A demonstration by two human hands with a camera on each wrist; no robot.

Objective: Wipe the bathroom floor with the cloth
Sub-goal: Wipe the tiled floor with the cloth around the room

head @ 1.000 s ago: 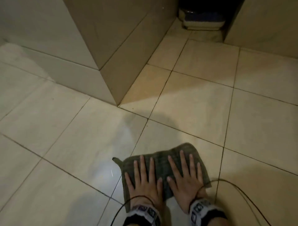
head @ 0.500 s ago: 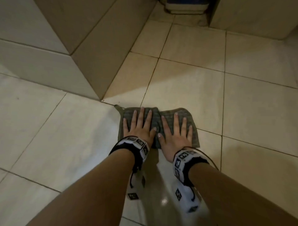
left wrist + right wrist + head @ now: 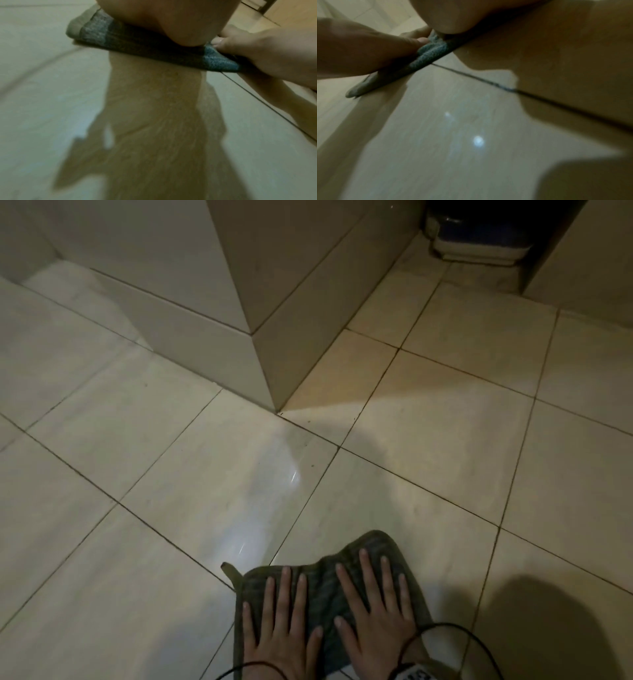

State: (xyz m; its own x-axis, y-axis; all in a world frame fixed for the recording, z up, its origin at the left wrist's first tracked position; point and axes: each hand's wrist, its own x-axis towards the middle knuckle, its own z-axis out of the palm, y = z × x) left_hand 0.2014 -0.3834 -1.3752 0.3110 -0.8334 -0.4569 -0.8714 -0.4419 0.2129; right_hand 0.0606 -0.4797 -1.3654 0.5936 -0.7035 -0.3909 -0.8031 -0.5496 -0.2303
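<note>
- The grey cloth (image 3: 325, 594) lies flat on the pale tiled floor (image 3: 205, 491), across a grout line, close in front of us.
- Our left hand (image 3: 281, 628) and right hand (image 3: 373, 618) press it side by side, fingers straight and spread.
- A tiled wall corner (image 3: 267, 354) stands well beyond.

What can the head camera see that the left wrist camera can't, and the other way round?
Only the head view shows the tiled wall corner, the dark bin in the far gap, the spread fingers on top of the cloth, and a small tab at the cloth's left corner. Only the left wrist view shows the cloth's near edge from floor level, lying flat on the tile, with the arms mirrored in the glossy floor. Both show the grey cloth, the left hand and right hand resting on it, and a grout line.
</note>
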